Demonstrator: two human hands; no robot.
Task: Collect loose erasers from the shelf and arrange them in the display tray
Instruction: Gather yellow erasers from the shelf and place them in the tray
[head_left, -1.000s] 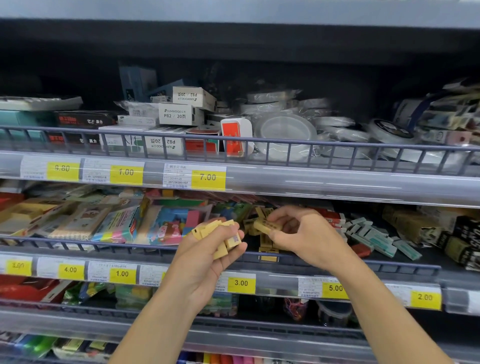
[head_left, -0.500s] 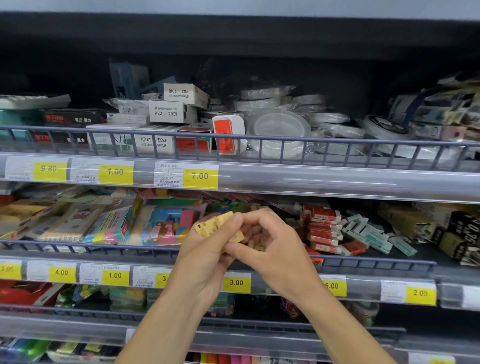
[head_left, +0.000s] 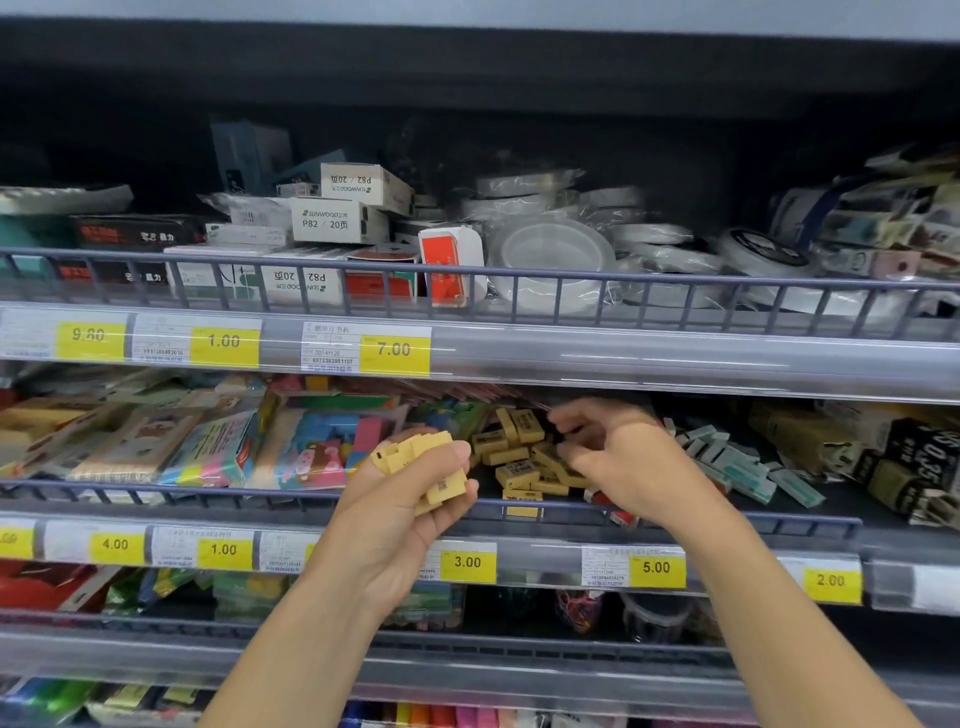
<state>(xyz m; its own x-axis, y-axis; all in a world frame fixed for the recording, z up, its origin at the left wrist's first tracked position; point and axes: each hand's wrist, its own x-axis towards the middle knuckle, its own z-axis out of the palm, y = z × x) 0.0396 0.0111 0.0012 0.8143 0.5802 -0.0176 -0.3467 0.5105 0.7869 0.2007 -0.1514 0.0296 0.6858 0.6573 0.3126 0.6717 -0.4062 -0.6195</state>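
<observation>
Left hand (head_left: 395, 514) at frame centre grips a clutch of small yellow block erasers (head_left: 423, 465), while the right hand (head_left: 618, 460), fingers curled, digs into the loose yellow eraser pile (head_left: 519, 457) beside it, grasp unclear.

Grey shop shelving (head_left: 675, 364) with wire rails (head_left: 571, 283) and yellow price tags (head_left: 395, 351).

Two bare, sleeveless forearms

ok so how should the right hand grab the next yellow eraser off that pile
Take a top eraser lying flat on the pile, pinched across its narrow long sides. Come from the right and above, where the right hand hovers; the shelf rail blocks a low frontal reach.
</observation>
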